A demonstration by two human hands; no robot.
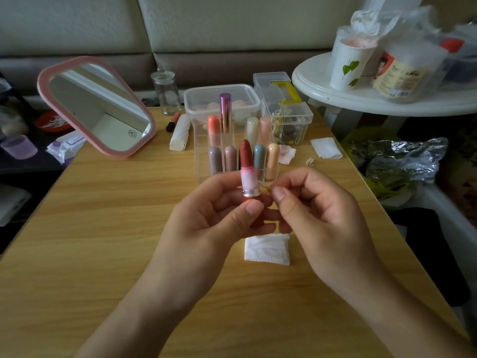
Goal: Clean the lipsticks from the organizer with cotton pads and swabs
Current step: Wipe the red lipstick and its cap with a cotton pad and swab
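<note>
Left hand (206, 215) gripping red lipstick (245, 153), right hand (322, 215) curled beside it

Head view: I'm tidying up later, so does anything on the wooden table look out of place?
Yes. A coral lipstick with a black base lies on its side outside the clear acrylic organizer, by the glass jar. A pink-stained cotton pad lies crumpled at the organizer's right.

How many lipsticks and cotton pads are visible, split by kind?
Lipsticks standing in the organizer: 8
Red lipstick gripped in the left hand: 1
Loose lipstick lying on the table: 1
White cotton pads: 2
Pink-stained pad: 1
Total: 13
</note>
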